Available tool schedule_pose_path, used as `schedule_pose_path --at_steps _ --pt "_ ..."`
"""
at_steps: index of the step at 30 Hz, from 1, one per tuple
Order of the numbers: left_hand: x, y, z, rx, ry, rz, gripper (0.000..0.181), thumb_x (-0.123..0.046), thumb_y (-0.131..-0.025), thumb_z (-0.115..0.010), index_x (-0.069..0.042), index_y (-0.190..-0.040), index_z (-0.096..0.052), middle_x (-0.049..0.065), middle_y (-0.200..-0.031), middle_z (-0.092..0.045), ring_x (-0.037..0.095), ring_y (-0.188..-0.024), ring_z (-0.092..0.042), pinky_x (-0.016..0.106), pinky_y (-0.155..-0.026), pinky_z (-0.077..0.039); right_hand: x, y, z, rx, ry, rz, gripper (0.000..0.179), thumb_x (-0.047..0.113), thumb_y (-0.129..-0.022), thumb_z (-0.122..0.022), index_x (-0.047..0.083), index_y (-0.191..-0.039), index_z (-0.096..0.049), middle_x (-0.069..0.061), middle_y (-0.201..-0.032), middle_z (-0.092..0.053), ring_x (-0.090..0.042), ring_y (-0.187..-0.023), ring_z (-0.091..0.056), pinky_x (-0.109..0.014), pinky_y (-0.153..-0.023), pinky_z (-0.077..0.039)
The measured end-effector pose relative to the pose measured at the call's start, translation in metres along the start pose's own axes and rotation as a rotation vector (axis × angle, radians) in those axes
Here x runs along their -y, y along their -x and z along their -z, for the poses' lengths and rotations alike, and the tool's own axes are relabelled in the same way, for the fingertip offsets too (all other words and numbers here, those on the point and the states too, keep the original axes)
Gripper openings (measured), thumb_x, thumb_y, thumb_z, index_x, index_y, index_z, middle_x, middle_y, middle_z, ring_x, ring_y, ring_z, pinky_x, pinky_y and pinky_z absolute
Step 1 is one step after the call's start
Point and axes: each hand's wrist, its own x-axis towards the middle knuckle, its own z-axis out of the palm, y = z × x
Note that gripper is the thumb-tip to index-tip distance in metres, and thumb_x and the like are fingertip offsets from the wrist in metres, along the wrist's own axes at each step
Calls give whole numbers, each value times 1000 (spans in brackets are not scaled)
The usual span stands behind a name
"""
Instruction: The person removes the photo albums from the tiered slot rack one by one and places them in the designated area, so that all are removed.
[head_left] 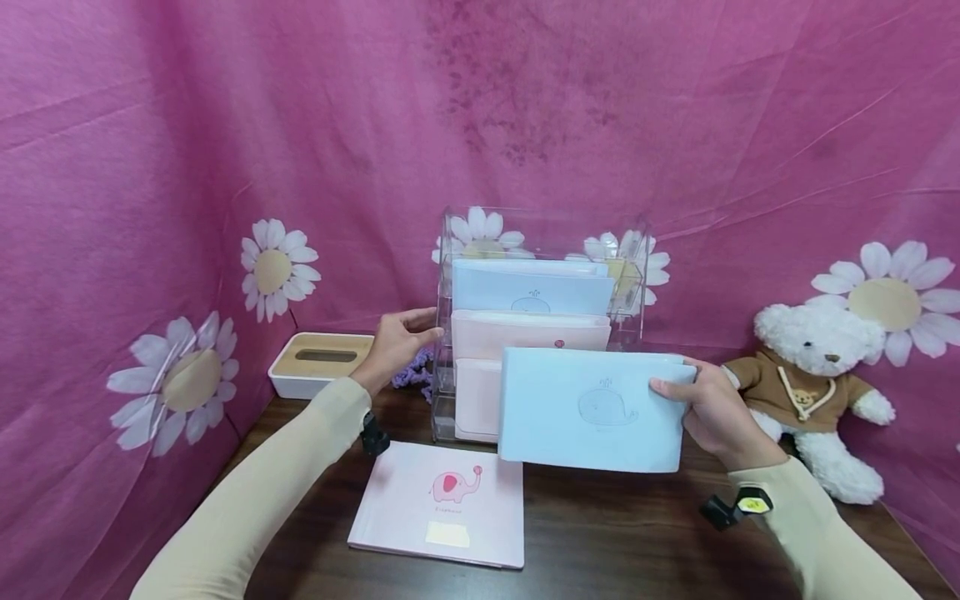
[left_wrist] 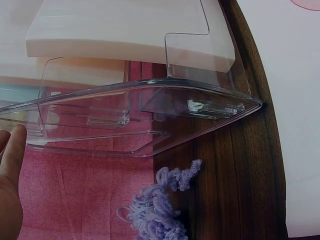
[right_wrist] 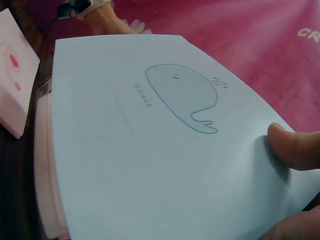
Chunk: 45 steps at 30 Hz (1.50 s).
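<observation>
Tissue box far left; left hand, fingers straight, touching clear rack at its side; pink elephant book flat on table; blue whale book upright before rack, pinched in right hand; teddy bear far right.

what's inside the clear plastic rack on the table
The clear rack holds a blue whale book on top and two pink ones below; the lowest is partly hidden behind the blue book.

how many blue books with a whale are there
2 that show. One blue book is held upright in the right hand; another stands in the top tier of the clear rack. More may be hidden behind it.
</observation>
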Motion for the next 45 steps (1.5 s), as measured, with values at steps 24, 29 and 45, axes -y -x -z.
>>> schedule_pose_path --at_steps 24,29,45 --pt "-2 -1 4 22 -4 36 49 -19 -91 -77 -11 -138 -64 12 -137 -67 25 -132 -61 43 -110 -51 -39 36 43 46 7 -254 23 4 -104 -52 21 -110 -67 6 -103 -78 -10 -94 -75 -29 -79 -63" --pt "-1 0 3 24 -6 41 50 -19 -91 -78 -11 -138 -63 12 -139 -66 25 -134 -59 43 -111 -50 -45 38 47 12 79 -325 17 10 -103 -55 23 -109 -65 7 -100 -78 -10 -92 -75 -31 -78 -63" --pt "1 0 2 34 3 25 50 -18 -91 -77 -10 -139 -63 12 -138 -66 25 -131 -62 42 -109 -51 -76 43 38 4 221 -492 22 18 -100 -60 11 -120 -65 4 -94 -78 -15 -86 -76 -37 -77 -64"
